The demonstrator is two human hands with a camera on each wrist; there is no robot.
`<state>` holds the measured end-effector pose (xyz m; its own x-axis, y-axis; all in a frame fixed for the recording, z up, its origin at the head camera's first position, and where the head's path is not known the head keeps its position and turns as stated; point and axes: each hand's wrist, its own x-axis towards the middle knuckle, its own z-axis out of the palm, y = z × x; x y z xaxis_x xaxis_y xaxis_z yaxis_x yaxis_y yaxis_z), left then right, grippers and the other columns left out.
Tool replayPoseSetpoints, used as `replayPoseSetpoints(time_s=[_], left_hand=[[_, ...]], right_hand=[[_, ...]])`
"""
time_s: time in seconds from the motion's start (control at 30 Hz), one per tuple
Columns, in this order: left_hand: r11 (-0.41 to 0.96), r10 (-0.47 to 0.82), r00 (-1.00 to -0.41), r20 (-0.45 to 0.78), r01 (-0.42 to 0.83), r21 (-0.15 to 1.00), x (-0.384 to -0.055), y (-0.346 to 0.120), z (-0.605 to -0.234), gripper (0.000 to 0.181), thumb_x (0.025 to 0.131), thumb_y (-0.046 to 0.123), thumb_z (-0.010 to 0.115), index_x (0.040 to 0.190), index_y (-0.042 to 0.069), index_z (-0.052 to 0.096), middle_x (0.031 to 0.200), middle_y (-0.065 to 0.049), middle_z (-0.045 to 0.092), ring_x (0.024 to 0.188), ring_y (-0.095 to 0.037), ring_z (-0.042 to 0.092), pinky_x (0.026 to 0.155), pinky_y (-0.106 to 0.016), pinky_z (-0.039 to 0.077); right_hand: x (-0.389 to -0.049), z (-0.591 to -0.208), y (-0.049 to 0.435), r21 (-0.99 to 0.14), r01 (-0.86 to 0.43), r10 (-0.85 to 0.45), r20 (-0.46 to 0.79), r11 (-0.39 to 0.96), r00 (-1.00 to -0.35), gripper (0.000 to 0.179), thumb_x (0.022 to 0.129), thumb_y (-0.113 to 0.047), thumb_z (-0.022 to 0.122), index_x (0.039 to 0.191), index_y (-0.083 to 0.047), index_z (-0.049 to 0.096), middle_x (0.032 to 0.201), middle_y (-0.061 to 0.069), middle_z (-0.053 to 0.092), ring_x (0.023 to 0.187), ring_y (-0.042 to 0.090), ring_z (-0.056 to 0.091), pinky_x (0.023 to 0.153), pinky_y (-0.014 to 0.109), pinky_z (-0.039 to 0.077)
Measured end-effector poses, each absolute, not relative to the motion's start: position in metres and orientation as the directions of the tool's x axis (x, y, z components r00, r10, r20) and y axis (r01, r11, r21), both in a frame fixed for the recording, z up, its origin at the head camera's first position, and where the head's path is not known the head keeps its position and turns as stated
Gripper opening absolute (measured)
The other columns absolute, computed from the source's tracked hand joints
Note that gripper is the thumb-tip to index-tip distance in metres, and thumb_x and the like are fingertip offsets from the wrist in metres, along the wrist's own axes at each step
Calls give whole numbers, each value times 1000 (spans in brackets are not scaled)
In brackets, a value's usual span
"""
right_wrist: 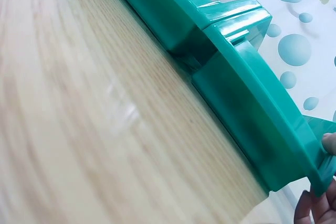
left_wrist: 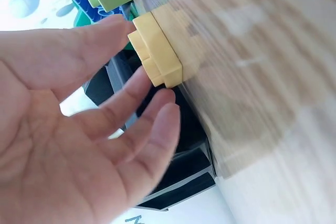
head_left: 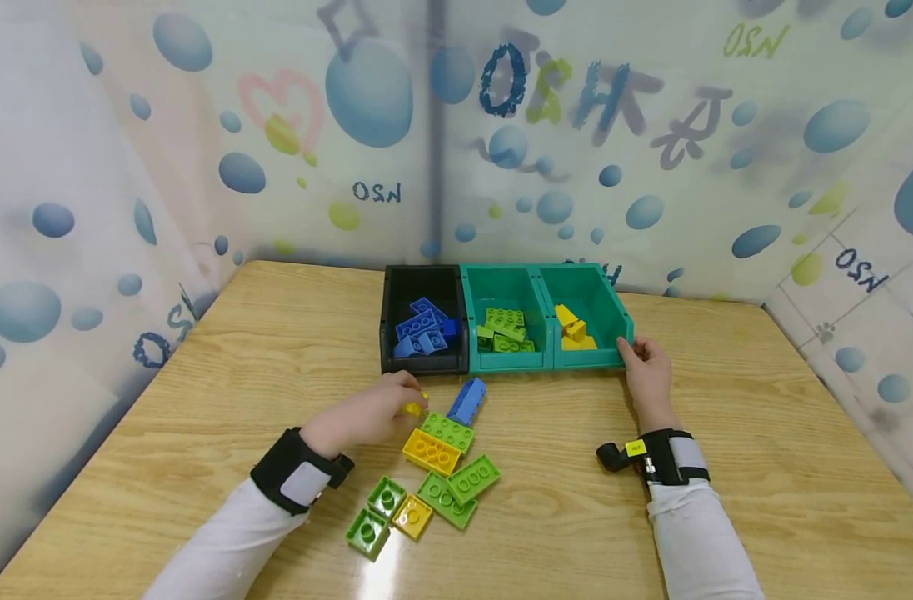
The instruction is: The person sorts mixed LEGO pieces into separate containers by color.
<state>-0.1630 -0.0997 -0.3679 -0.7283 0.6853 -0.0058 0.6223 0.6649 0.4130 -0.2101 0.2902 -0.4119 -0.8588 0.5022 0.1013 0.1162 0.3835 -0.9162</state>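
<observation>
My left hand (head_left: 368, 414) reaches in front of the black bin (head_left: 424, 367). Its thumb and fingertips pinch a small yellow brick (left_wrist: 155, 51) by its two ends, close over the tabletop. At the far right, my right hand (head_left: 649, 375) grips the front corner of the right-hand green bin (head_left: 591, 358), thumb over the rim and fingers below. Beside the left hand lie a blue brick (head_left: 467, 401), a light-green brick (head_left: 447, 432) and a larger yellow brick (head_left: 431, 452).
Joined bins stand in a row: black with blue bricks (head_left: 421, 325), green with light-green bricks (head_left: 507, 327), green with yellow bricks (head_left: 574, 329). Nearer me lie crossed green bricks (head_left: 473, 479), two small green bricks (head_left: 367, 533) and a square yellow brick (head_left: 412, 517). A patterned curtain (head_left: 314, 208) hangs behind.
</observation>
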Motion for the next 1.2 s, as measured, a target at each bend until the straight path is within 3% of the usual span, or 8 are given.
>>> replayPoseSetpoints(time_s=[0.17, 0.37, 0.67, 0.97, 1.2], left_hand=[[726, 625, -779, -40, 562, 396, -163, -99, -367, 23, 79, -2, 68, 97, 12, 68, 96, -6, 55, 87, -19, 50, 82, -34, 48], [772, 588, -804, -93, 524, 360, -164, -97, -366, 27, 76, -8, 66, 89, 15, 64, 91, -3, 53, 83, -20, 46, 77, -33, 45], [816, 540, -829, -146, 473, 332, -166, -94, -366, 27, 79, 6, 69, 101, 10, 54, 90, -3, 54, 80, -20, 47, 74, -33, 45], [746, 581, -812, -59, 502, 439, -169, -99, -351, 27, 79, 7, 71, 101, 5, 56, 91, -4, 52, 79, -17, 49, 73, -30, 47], [703, 602, -796, 66, 567, 429, -157, -94, -343, 31, 80, 15, 72, 107, 5, 62, 100, -3, 55, 79, -13, 52, 71, -25, 49]], right_hand=[[-210, -411, 291, -912, 120, 503, 103, 392, -858, 44, 94, -36, 53, 113, 3, 56, 93, 1, 46, 86, 10, 40, 69, 13, 35], [-211, -411, 293, -909, 119, 506, 111, 399, -855, 44, 93, -37, 53, 112, 3, 56, 93, 1, 45, 86, 11, 40, 69, 13, 34], [-212, -410, 297, -904, 122, 506, 114, 410, -855, 44, 94, -36, 51, 114, 3, 56, 94, 2, 46, 87, 12, 39, 69, 15, 34], [-209, -409, 296, -908, 111, 510, 123, 403, -852, 45, 94, -38, 51, 113, 3, 56, 92, 2, 45, 86, 13, 39, 70, 16, 34], [-210, -413, 292, -911, 117, 497, 105, 396, -862, 43, 93, -36, 53, 112, 3, 56, 91, 3, 46, 85, 14, 39, 67, 15, 34]])
